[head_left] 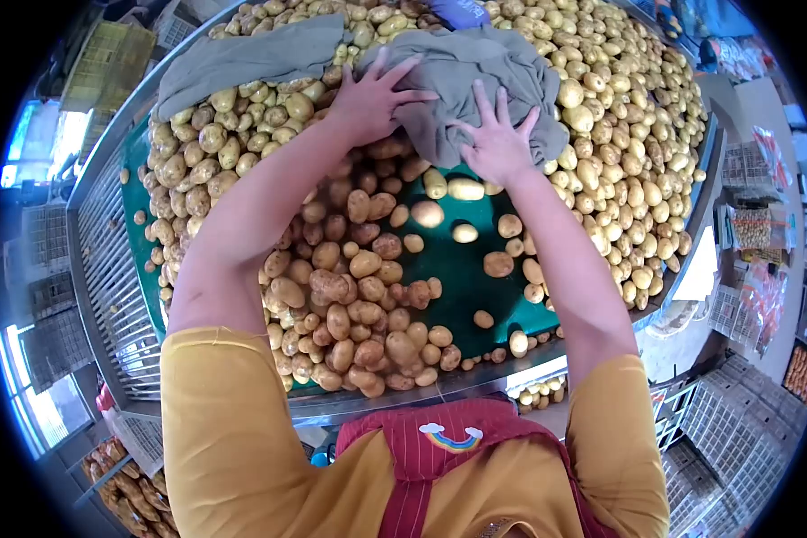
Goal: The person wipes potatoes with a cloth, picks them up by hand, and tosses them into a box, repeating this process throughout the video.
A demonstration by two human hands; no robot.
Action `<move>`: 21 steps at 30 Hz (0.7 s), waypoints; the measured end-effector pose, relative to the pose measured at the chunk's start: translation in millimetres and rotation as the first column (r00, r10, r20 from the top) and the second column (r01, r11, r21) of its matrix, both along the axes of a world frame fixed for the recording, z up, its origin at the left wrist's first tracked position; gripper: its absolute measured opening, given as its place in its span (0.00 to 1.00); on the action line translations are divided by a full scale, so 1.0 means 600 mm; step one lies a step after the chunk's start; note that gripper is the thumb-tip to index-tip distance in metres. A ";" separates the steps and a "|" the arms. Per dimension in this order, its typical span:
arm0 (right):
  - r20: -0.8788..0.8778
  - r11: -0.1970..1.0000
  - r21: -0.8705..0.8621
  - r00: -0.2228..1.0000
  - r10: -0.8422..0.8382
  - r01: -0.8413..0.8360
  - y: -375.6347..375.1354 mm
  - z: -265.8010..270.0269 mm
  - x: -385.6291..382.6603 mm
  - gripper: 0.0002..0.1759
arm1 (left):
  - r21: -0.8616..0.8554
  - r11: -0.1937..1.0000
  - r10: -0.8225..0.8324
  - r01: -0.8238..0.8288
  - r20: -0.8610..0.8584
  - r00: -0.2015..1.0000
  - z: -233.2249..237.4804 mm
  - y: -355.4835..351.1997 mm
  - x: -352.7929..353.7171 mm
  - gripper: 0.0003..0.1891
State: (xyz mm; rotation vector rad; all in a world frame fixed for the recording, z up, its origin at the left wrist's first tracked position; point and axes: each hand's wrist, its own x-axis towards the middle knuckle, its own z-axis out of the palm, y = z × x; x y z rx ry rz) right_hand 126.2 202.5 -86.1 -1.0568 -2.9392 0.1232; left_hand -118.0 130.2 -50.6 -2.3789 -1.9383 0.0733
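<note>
Many potatoes (pixel 359 305) lie heaped on a green-lined table (pixel 457 287). My left hand (pixel 372 103) has its fingers spread, with the fingertips on the left edge of a crumpled grey cloth (pixel 457 67). Palm down on the lower right part of that cloth, my right hand (pixel 500 139) is spread too. A second grey cloth (pixel 251 63) is draped over the potatoes at the upper left. Below the hands, a few loose potatoes are scattered on the green surface.
A metal rim (pixel 394 405) runs along the near side, and a slatted metal rack (pixel 112 287) stands at the left. Plastic crates (pixel 744 421) are stacked at the lower right. A yellow crate (pixel 108 67) is at the upper left. Something purple (pixel 460 13) lies at the top.
</note>
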 end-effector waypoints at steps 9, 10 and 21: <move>0.019 0.900 -0.366 0.965 0.260 -0.235 -0.318 0.085 0.213 0.27 | -0.377 0.898 -0.175 0.225 0.162 0.971 0.038 -0.297 0.146 0.35; 0.050 0.885 -0.394 0.955 0.292 -0.249 -0.338 0.090 0.238 0.27 | -0.452 0.844 -0.216 0.288 0.205 0.955 0.048 -0.328 0.181 0.34; 0.010 0.995 -0.034 0.995 0.096 -0.096 -0.088 0.011 0.091 0.28 | -0.152 0.937 -0.337 0.315 -0.153 0.929 -0.006 -0.006 0.054 0.28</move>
